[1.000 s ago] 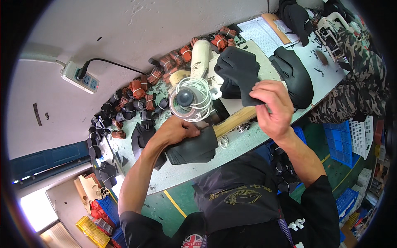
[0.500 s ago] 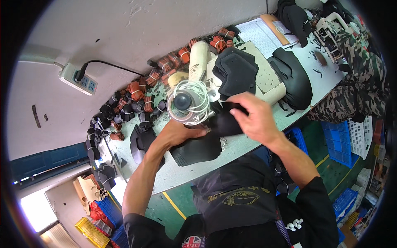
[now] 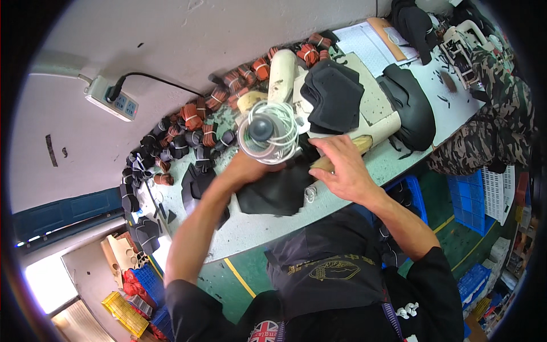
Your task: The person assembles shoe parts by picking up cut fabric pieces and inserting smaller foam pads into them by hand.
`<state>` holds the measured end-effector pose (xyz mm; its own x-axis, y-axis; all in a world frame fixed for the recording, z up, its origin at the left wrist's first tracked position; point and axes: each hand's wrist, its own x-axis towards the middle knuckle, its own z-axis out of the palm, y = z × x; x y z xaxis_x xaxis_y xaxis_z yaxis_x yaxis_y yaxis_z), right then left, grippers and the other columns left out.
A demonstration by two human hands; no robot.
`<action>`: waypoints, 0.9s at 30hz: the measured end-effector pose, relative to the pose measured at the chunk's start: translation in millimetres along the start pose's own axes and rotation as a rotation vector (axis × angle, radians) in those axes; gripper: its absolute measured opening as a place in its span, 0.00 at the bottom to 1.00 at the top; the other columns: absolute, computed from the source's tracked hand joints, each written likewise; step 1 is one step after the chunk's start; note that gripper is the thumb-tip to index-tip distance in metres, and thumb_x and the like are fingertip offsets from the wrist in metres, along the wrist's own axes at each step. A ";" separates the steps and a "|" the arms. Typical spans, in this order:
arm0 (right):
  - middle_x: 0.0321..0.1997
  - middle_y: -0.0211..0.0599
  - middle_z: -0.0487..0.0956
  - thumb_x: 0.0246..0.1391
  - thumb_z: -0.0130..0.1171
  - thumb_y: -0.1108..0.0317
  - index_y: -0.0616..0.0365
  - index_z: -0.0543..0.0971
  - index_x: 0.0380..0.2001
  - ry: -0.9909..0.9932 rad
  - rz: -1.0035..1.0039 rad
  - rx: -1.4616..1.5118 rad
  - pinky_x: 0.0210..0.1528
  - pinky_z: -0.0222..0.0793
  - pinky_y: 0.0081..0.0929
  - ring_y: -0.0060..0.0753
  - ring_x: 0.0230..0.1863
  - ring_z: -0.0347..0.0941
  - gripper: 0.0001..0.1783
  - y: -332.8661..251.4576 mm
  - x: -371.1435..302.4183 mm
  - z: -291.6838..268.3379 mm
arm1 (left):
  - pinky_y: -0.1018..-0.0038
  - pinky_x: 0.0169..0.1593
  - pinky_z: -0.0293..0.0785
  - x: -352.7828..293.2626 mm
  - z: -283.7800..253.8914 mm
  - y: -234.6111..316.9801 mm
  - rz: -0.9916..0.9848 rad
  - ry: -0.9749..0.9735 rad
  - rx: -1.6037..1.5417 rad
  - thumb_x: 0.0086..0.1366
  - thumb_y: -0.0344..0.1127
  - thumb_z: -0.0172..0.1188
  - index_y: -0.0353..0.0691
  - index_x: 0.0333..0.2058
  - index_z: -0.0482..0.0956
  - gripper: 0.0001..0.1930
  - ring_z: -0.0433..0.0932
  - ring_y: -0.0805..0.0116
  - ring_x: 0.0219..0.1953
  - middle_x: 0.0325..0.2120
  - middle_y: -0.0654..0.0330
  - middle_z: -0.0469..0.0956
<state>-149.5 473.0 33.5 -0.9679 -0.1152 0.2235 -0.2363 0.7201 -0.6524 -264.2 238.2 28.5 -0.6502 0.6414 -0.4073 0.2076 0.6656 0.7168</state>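
Observation:
A pale machine (image 3: 282, 74) stands on the bench, its round head topped by a dark knob (image 3: 261, 129) and loops of white cord (image 3: 289, 122). My left hand (image 3: 250, 167) reaches in below this head, over a stack of black sheet pieces (image 3: 270, 194); its fingers are hidden. My right hand (image 3: 346, 174) is just right of the head, empty, thumb and fingers apart, over a worn tan edge of the machine's bed (image 3: 363, 143). More black cut pieces (image 3: 331, 94) lie piled on the machine's flat top.
Rolled orange and black bundles (image 3: 191, 115) line the wall side of the bench. A folded black piece (image 3: 407, 108) lies right of the machine. A power strip (image 3: 112, 101) hangs on the wall. Blue crates (image 3: 470, 194) stand on the floor; camouflage cloth (image 3: 484, 119) is at the right.
The black material beneath my right hand is gone from there, baring the tan bed edge. My left hand has slid farther under the machine head, and the black stack has shifted slightly.

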 end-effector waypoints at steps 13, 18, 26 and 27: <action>0.35 0.38 0.80 0.44 0.66 0.80 0.59 0.82 0.35 0.438 -0.274 -0.154 0.42 0.73 0.38 0.44 0.42 0.76 0.12 12.1 19.6 -36.3 | 0.74 0.41 0.73 -20.1 -14.2 -8.2 -0.262 -0.179 -0.219 0.59 0.35 0.69 0.35 0.29 0.86 0.08 0.77 0.76 0.31 0.24 0.64 0.83; 0.44 0.41 0.79 0.47 0.69 0.69 0.58 0.79 0.46 0.039 0.014 0.000 0.52 0.67 0.43 0.49 0.49 0.71 0.21 0.5 -6.4 -6.7 | 0.72 0.47 0.73 -7.0 -23.6 1.7 -0.147 -0.126 -0.202 0.57 0.36 0.70 0.38 0.40 0.84 0.13 0.78 0.72 0.38 0.34 0.62 0.83; 0.35 0.42 0.79 0.47 0.64 0.79 0.61 0.79 0.47 0.121 -0.025 0.143 0.36 0.73 0.39 0.49 0.35 0.76 0.20 -1.7 15.9 -29.2 | 0.74 0.48 0.75 -39.4 18.1 14.8 -0.314 -0.161 -0.217 0.62 0.41 0.66 0.40 0.41 0.87 0.13 0.81 0.73 0.38 0.33 0.61 0.86; 0.35 0.42 0.79 0.47 0.64 0.79 0.61 0.79 0.47 0.120 -0.018 0.134 0.36 0.73 0.39 0.49 0.35 0.76 0.20 -0.7 17.3 -43.6 | 0.75 0.48 0.74 -55.3 28.1 21.8 -0.352 -0.210 -0.239 0.63 0.41 0.65 0.41 0.39 0.88 0.12 0.81 0.74 0.38 0.32 0.62 0.86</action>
<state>-162.3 500.3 69.4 -0.9480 -0.0387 0.3159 -0.2706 0.6205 -0.7361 -203.1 228.0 50.8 -0.4840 0.4721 -0.7368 -0.1885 0.7660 0.6146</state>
